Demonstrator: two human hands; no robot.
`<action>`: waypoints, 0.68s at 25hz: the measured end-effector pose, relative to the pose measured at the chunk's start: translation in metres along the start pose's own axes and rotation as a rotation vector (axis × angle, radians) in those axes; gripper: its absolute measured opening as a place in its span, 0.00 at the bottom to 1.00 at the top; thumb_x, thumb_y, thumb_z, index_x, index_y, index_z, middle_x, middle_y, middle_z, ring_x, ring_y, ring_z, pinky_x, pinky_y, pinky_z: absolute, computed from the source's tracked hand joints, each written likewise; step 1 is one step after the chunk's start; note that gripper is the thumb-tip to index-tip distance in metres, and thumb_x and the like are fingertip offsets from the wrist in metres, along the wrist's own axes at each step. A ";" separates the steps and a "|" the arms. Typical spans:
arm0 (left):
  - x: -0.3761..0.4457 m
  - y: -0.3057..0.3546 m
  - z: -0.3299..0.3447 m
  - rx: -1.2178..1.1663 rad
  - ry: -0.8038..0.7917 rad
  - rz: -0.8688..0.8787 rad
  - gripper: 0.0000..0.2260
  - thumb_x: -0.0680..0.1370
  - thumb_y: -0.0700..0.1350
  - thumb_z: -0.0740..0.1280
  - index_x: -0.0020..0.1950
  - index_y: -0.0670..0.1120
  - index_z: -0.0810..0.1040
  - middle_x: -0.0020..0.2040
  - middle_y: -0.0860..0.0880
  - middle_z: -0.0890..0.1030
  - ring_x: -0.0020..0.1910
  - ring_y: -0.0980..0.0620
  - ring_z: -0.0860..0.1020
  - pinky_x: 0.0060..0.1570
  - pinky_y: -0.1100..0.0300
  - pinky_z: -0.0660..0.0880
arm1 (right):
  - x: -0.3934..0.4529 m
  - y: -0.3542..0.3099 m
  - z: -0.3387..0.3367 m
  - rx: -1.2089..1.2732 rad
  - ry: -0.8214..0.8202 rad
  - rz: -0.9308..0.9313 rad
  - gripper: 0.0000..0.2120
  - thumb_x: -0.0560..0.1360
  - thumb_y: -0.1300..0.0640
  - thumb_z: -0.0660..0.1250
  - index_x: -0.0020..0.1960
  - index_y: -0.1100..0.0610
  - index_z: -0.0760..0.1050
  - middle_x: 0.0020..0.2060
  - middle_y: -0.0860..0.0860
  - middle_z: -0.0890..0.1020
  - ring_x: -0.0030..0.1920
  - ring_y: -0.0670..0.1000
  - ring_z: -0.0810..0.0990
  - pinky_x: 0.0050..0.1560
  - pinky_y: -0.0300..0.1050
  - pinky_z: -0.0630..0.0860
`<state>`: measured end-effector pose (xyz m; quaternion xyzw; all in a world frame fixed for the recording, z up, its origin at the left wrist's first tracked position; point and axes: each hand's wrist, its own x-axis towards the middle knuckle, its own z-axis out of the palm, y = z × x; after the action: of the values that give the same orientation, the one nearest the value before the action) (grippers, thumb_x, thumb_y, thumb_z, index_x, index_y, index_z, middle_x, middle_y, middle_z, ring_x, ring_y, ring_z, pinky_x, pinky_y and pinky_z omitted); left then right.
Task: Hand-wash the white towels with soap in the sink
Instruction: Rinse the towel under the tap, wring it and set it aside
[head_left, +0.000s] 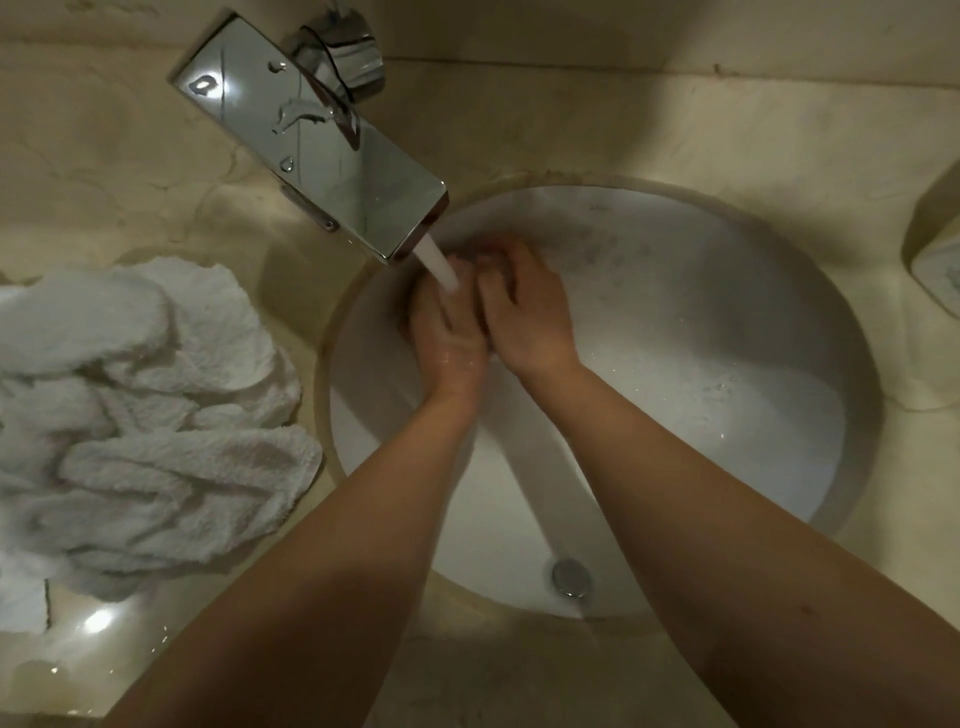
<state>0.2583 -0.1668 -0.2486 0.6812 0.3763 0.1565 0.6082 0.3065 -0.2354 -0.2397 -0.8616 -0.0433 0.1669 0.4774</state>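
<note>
Your left hand (451, 332) lies open under the tap (311, 140) stream, your right hand (524, 306) curled over it holding nothing visible; towels (140, 415) piled well left of both.

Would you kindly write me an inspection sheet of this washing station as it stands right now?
Surface: beige marble counter, wet patches near the front left.
Job's things: crumpled white terry towels heaped on the counter left of the round white sink; chrome faucet running water onto the hands; soap not seen.
Clutter: pale object at right edge, unidentifiable.
Grippers: left hand and right hand pressed together under the stream; grip unclear.
Cables: nothing seen.
Surroundings: chrome drain plug.
</note>
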 end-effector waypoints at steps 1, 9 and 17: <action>0.002 0.000 0.003 -0.036 0.003 -0.043 0.19 0.79 0.54 0.58 0.55 0.40 0.79 0.49 0.49 0.82 0.47 0.62 0.80 0.52 0.65 0.73 | 0.001 0.002 0.004 -0.012 0.002 0.012 0.18 0.78 0.45 0.57 0.59 0.53 0.78 0.53 0.51 0.82 0.54 0.51 0.79 0.57 0.51 0.75; 0.001 -0.028 0.020 0.208 -0.134 -0.139 0.41 0.75 0.72 0.49 0.73 0.41 0.71 0.69 0.44 0.76 0.68 0.48 0.74 0.62 0.72 0.67 | 0.012 0.018 0.015 0.016 0.161 0.157 0.22 0.74 0.38 0.61 0.49 0.56 0.79 0.46 0.52 0.82 0.47 0.52 0.79 0.50 0.46 0.74; 0.018 -0.056 0.035 0.434 0.028 0.160 0.22 0.79 0.61 0.60 0.62 0.46 0.77 0.58 0.43 0.80 0.60 0.43 0.78 0.64 0.46 0.72 | 0.029 0.034 0.017 -0.194 0.249 -0.074 0.18 0.79 0.56 0.59 0.41 0.68 0.79 0.34 0.63 0.82 0.35 0.61 0.81 0.37 0.43 0.67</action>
<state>0.2754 -0.1806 -0.3132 0.8215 0.3541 0.1290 0.4278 0.3258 -0.2334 -0.2833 -0.9155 -0.0314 0.0359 0.3995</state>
